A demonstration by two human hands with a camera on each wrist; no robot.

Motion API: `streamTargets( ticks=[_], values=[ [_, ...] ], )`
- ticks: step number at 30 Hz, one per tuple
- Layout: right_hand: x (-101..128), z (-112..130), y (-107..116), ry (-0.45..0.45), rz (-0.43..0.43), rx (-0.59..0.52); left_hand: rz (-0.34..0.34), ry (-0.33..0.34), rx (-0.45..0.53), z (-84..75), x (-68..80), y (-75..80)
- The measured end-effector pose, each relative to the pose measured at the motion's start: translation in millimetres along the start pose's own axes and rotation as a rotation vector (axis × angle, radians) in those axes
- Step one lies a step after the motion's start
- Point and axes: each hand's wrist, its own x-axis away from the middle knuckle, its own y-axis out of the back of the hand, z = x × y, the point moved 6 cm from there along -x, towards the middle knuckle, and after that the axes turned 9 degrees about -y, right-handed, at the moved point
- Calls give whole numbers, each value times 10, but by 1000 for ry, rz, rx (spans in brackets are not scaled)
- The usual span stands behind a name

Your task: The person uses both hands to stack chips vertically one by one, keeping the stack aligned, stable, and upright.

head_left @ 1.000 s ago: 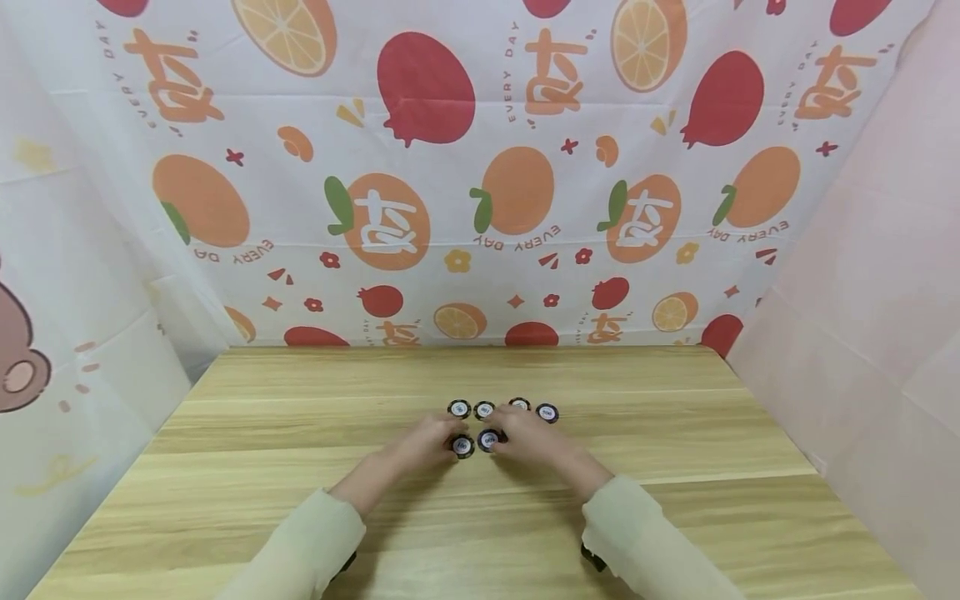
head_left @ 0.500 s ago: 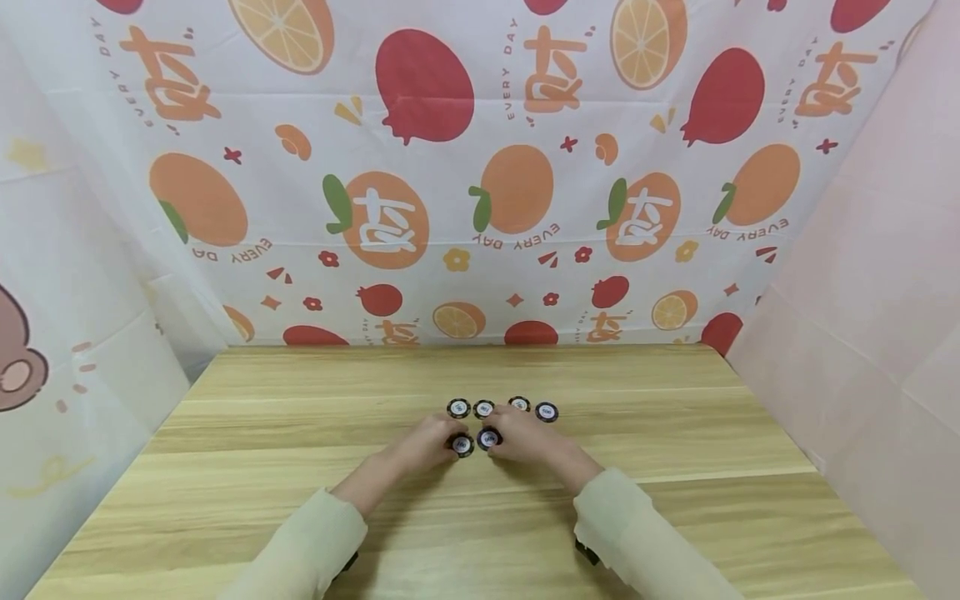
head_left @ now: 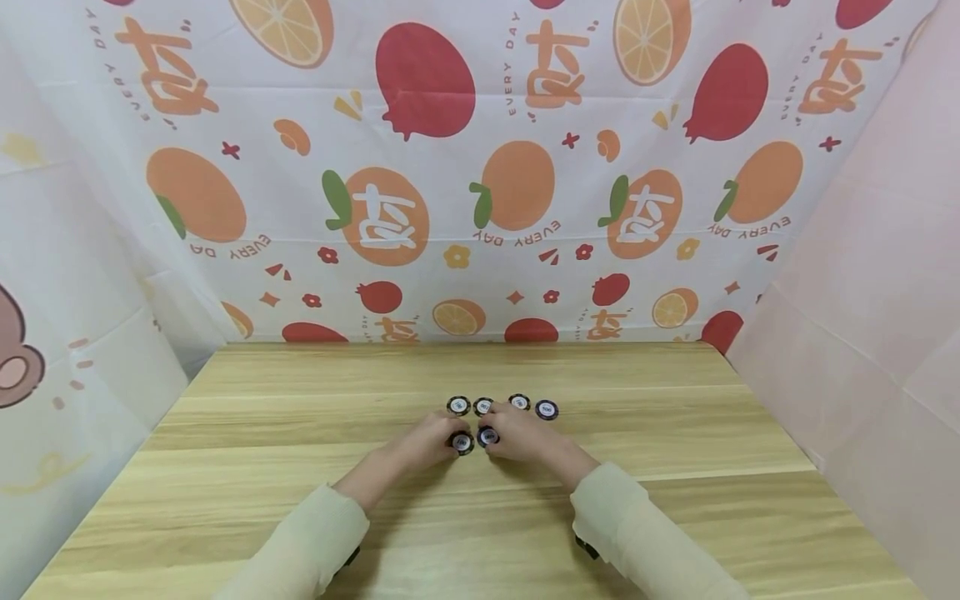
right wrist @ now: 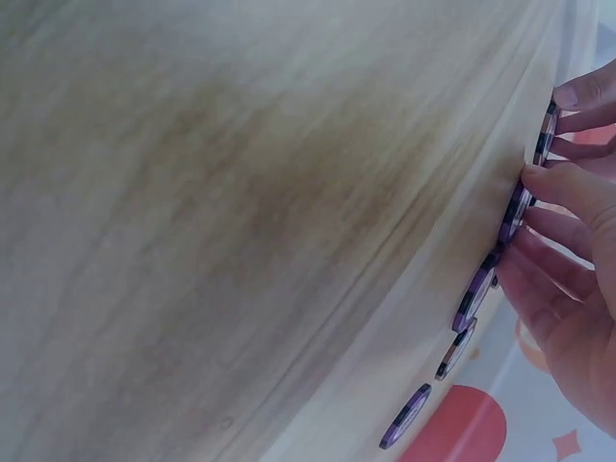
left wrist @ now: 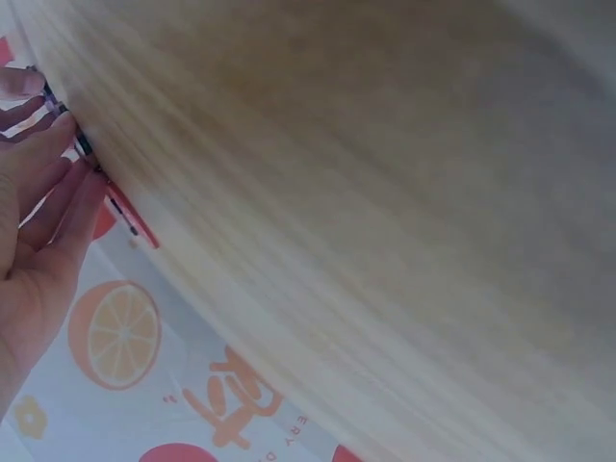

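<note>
Two near chips (head_left: 475,439), one under each nearly flat hand's fingertips: left hand (head_left: 427,442), right hand (head_left: 517,437).

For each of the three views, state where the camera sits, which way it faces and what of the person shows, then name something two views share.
Head: worn high, facing forward and down at the light wooden table; both hands and pale sleeves show around the round black-and-purple chips.
Left wrist: low beside the left hand, skimming across the tabletop; only its fingers show.
Right wrist: low beside the right hand, seeing chips edge-on.
Shared: the chips appear in the head and right-wrist views.
</note>
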Motion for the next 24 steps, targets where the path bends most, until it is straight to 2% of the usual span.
streamTargets(
  ticks=[7,13,17,24],
  values=[
    [-5,5,28,6,0,-42,32,-5,-20,-17,-32,17],
    [-3,-15,24,-5,16,-78,92,52,19,-30,-54,12],
    [18,-32,30,11,-3,-94,103,82,32,-24,-71,3],
    [53,-113,23,8,-3,-184,121,139,62,18,-73,-39]
  ],
)
